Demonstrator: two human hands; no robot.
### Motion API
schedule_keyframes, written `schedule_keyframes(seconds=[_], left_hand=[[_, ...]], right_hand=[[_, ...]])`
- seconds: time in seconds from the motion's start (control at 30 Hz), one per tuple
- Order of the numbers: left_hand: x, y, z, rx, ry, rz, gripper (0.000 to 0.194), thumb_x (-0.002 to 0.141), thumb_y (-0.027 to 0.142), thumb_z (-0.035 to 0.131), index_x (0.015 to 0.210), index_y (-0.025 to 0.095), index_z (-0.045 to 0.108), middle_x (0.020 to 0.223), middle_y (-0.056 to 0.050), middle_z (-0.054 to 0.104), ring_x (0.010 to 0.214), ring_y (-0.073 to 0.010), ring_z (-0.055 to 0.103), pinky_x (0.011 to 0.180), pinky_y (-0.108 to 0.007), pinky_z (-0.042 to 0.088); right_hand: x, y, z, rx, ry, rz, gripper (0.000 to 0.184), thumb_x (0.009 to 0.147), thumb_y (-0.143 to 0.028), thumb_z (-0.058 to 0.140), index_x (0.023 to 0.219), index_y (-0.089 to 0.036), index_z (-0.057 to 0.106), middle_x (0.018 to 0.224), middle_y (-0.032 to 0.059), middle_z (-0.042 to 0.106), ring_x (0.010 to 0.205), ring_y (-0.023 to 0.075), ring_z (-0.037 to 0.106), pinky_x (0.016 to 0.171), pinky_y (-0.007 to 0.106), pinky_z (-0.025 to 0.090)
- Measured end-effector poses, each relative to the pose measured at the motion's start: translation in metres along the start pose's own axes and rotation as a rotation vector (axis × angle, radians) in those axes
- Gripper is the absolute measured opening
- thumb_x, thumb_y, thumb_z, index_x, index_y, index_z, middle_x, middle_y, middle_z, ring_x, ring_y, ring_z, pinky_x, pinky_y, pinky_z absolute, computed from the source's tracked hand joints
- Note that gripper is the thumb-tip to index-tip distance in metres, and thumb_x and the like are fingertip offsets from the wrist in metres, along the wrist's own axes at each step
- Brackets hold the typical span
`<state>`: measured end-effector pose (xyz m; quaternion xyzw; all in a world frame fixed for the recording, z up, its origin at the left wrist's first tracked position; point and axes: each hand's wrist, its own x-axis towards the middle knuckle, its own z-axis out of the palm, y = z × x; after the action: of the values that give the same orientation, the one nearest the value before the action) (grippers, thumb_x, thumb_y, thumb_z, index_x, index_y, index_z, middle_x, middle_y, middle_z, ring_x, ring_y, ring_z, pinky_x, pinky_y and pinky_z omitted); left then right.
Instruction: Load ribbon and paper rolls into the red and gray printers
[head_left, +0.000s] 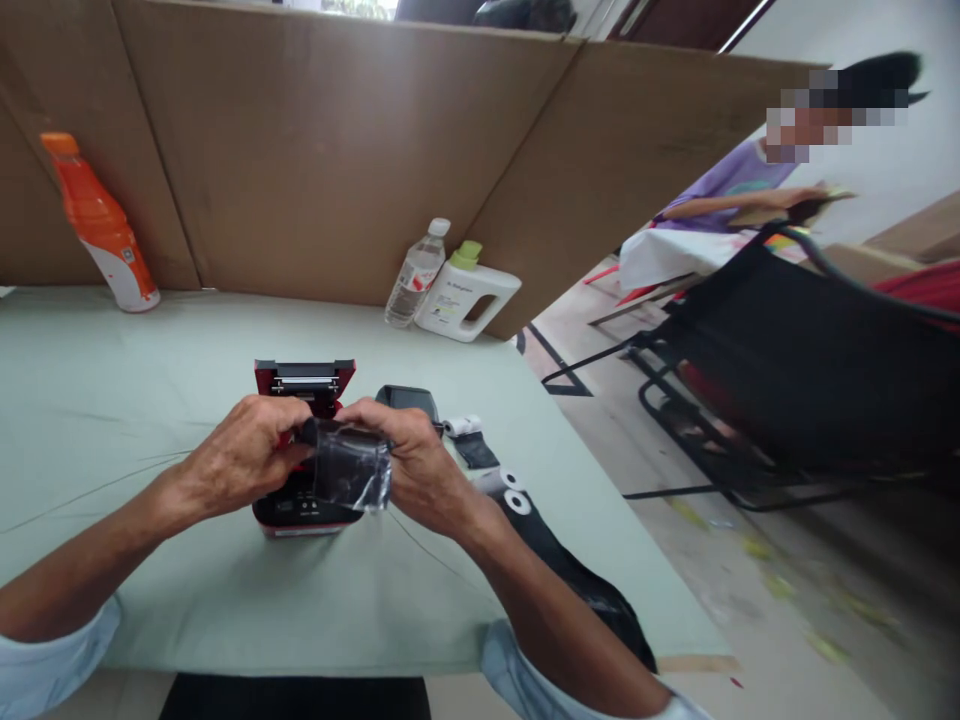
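Closest to me are the pale blue sleeves (pixel 56 655) of the person working, pushed back so that both forearms reach bare across the table. The left hand (pixel 259 450) is closed, thumb and fingers pinching the dark rolled end of a piece of shiny, see-through dark film (pixel 349 472); the right hand (pixel 424 460) grips the film's other side, fingers partly hidden. The film hangs between them, just above a small red and black machine (pixel 300 512) with its lid raised. Behind the right hand sits a dark grey object (pixel 407 398), mostly covered, and beside that forearm lie small white-ended rolls (pixel 517 502) and a long black strip (pixel 585 575) trailing toward the near edge. The pale green tablecloth (pixel 187 590) runs back to a tall brown cardboard screen (pixel 337 150), where an orange bottle (pixel 120 235) stands at left, and a clear bottle (pixel 415 280) beside a green-capped white jug (pixel 459 302) at right. Past the table, a black chair (pixel 810 370) stands on a pale floor (pixel 675 570) strewn with blurred yellowish scraps. Beyond it, someone in a purple shirt (pixel 709 188) sits at a white-covered table (pixel 656 265), near a white wall (pixel 937 140).
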<state>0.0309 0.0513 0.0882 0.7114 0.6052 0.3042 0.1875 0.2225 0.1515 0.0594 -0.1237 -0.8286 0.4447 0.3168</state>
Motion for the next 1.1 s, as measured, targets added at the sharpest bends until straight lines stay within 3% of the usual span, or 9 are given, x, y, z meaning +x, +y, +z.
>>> schedule_keyframes(seconds=[0.27,0.5,0.7,0.97,1.1], left_hand=[[-0.007,-0.021,0.007,0.021,-0.107,-0.052,0.017,0.078,0.002,0.06,0.079,0.016,0.07,0.075,-0.001,0.07,0.069,-0.0143,0.061,0.063,-0.024,0.043],[0.0,-0.032,0.01,0.002,-0.156,-0.083,0.018,0.075,0.002,0.059,0.078,0.017,0.069,0.077,0.0,0.071,0.071,-0.0144,0.061,0.065,-0.025,0.041],[0.005,-0.024,-0.001,0.051,-0.365,-0.094,0.012,0.076,0.006,0.058,0.076,0.017,0.061,0.072,0.002,0.064,0.066,-0.0138,0.054,0.06,-0.026,0.034],[0.001,-0.031,0.008,-0.002,-0.282,-0.077,0.017,0.075,0.003,0.053,0.077,0.018,0.061,0.075,0.0,0.065,0.072,-0.0155,0.057,0.065,-0.027,0.037],[0.001,-0.03,0.006,0.012,-0.312,-0.062,0.015,0.077,0.005,0.052,0.078,0.018,0.059,0.076,0.0,0.064,0.071,-0.0153,0.055,0.064,-0.027,0.036]], right_hand=[[-0.005,0.01,0.014,-0.198,-0.143,0.022,0.029,0.085,0.001,0.05,0.095,-0.02,0.068,0.081,0.0005,0.071,0.071,0.0141,0.064,0.068,0.023,0.045],[-0.008,0.017,0.018,-0.299,-0.171,-0.031,0.02,0.087,-0.002,0.058,0.093,-0.02,0.066,0.083,0.001,0.07,0.073,0.0144,0.06,0.067,0.023,0.04],[-0.008,0.019,0.02,-0.357,-0.174,-0.057,0.014,0.09,-0.006,0.058,0.088,-0.019,0.063,0.077,0.0,0.065,0.068,0.0136,0.055,0.064,0.024,0.035],[-0.01,0.017,0.019,-0.432,-0.186,-0.042,0.022,0.087,-0.001,0.052,0.092,-0.019,0.063,0.082,0.0035,0.069,0.075,0.0167,0.059,0.068,0.026,0.037],[-0.013,0.017,0.023,-0.469,-0.187,-0.056,0.022,0.087,-0.001,0.051,0.092,-0.02,0.062,0.083,0.0039,0.069,0.076,0.018,0.06,0.069,0.027,0.037]])
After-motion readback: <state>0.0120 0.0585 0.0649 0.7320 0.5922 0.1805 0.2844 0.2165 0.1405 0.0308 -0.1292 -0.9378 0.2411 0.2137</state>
